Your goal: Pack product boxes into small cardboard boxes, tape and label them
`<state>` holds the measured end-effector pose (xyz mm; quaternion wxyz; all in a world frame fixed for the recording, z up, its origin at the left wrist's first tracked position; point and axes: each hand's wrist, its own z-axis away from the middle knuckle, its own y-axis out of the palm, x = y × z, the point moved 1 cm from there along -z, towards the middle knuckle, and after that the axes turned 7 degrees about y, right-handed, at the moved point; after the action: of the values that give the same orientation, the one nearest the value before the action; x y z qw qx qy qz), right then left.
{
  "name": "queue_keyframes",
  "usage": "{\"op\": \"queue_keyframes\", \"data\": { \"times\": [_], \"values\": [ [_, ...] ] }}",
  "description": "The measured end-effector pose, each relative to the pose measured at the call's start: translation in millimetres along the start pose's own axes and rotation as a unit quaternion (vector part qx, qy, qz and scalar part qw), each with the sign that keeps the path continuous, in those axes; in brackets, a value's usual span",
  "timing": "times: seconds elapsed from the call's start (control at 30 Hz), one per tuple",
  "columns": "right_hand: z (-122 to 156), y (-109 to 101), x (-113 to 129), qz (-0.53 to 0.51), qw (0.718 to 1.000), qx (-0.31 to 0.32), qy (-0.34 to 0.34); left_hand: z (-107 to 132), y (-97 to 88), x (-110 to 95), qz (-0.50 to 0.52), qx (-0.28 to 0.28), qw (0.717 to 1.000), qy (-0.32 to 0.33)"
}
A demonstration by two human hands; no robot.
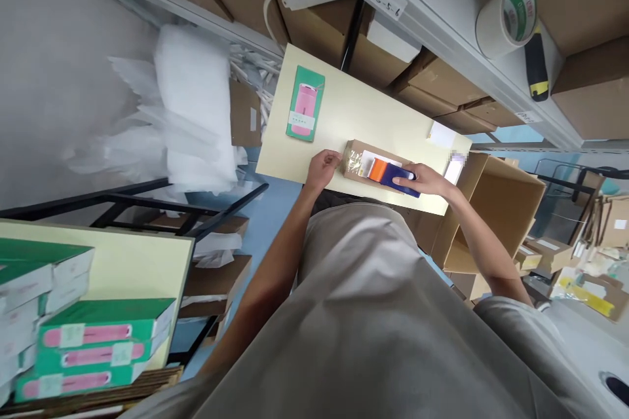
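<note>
A small brown cardboard box (358, 158) lies on the pale yellow table (373, 114), with clear tape across its left end. My left hand (322, 167) is closed on the box's left end, fingers curled over the edge. My right hand (426, 180) grips an orange and dark blue tape dispenser (390, 173) that rests on top of the box. A green package with a pink item (305, 105) lies flat on the table to the upper left of the box.
A roll of tape (506, 21) and a black-and-yellow tool (536, 65) sit on the white shelf above. An open cardboard carton (496, 203) stands right of the table. Several green and pink packages (93, 347) are stacked on a second table at lower left. White foam wrap (189, 111) is piled left.
</note>
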<state>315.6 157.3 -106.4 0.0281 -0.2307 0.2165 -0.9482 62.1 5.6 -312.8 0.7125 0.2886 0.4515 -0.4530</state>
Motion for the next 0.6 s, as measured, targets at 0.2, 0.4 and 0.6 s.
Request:
{"op": "queue_keyframes", "data": {
  "times": [0.2, 0.4, 0.6],
  "values": [
    [6, 1, 6, 0.005, 1.0, 0.014, 0.019, -2, 0.3, 8, -0.077, 0.044, 0.996, -0.025],
    [11, 1, 10, 0.001, 0.998, 0.02, 0.065, 1, -18.1, -21, -0.154, 0.065, 0.985, 0.036],
    [9, 0, 12, -0.02, 0.995, 0.034, 0.091, 6, -4.9, -62, -0.252, 0.142, 0.953, 0.089]
  ]
}}
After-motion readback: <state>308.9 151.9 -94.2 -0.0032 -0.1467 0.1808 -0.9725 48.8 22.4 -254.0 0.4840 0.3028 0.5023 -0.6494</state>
